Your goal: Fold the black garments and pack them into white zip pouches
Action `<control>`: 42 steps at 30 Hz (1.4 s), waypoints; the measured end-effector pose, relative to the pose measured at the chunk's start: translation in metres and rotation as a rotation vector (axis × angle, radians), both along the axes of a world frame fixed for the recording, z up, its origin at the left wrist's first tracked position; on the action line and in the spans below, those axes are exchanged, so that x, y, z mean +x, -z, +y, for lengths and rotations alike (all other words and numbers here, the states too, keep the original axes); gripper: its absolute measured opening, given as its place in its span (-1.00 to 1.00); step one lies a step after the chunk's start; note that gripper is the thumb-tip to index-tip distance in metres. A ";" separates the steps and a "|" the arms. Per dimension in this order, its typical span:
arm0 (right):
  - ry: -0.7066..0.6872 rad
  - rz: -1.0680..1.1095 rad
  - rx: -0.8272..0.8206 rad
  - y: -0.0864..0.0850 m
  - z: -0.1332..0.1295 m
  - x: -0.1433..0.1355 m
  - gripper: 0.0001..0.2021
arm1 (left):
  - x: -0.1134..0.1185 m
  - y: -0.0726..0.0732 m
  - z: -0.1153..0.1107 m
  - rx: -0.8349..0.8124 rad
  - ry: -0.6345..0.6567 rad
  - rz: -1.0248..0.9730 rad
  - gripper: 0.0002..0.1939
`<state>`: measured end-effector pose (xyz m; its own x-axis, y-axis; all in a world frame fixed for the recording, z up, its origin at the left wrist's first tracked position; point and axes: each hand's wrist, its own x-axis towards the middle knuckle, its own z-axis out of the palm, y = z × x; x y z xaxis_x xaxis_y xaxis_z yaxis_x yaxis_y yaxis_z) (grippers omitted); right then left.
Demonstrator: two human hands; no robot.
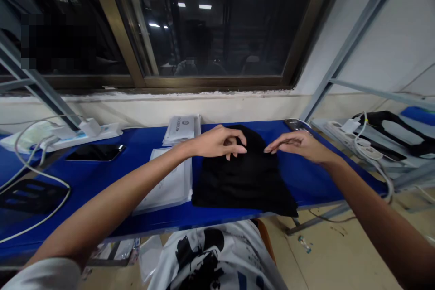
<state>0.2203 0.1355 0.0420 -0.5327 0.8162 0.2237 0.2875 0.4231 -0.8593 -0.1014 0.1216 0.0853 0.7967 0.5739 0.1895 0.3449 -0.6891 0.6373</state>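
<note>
A black cloth [241,181] lies spread on the blue table [306,186], its lower right corner reaching over the front edge. Above its upper left part is my left hand [222,142], fingers curved and apart, with nothing in them. My right hand [295,145] hovers near the cloth's upper right edge, its fingers stretched toward it and holding nothing. Whether the fingertips touch the cloth is hard to tell. Left of the cloth lie flat white printed bags [170,186], partly hidden by my left forearm, and a stack of smaller packed bags [180,129] behind them.
At the left are a phone [95,152], a power strip [84,136] with white cables and a black slotted object [30,195]. A dark device [297,124] sits at the back right. Metal posts stand on both sides, and a window [217,31] is behind the table.
</note>
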 end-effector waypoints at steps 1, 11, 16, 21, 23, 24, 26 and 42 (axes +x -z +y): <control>-0.036 -0.059 -0.005 -0.001 -0.006 0.003 -0.67 | -0.001 0.003 -0.003 -0.016 -0.035 -0.001 -0.68; -0.083 -0.559 0.329 0.020 0.023 -0.018 -0.71 | 0.016 0.051 0.050 0.181 -0.067 0.274 -0.79; 0.103 -0.340 0.515 0.006 0.014 -0.031 -0.87 | -0.002 0.029 0.040 0.375 -0.250 0.106 -0.76; 0.078 -0.407 0.949 0.028 -0.020 -0.025 -0.86 | -0.015 0.044 -0.011 0.830 -0.119 0.284 -0.68; -0.033 -0.575 0.992 0.041 -0.036 -0.017 -0.84 | -0.023 0.057 -0.032 0.906 -0.033 0.447 -0.68; -0.070 -0.641 0.980 0.046 -0.042 -0.014 -0.84 | -0.027 0.062 -0.039 0.907 -0.018 0.509 -0.70; -0.100 -0.720 0.932 0.051 -0.051 -0.009 -0.81 | -0.037 0.069 -0.046 0.845 -0.031 0.581 -0.74; -0.037 -0.517 0.755 0.047 -0.054 -0.014 -0.64 | -0.052 0.065 -0.035 0.454 -0.196 0.402 -0.60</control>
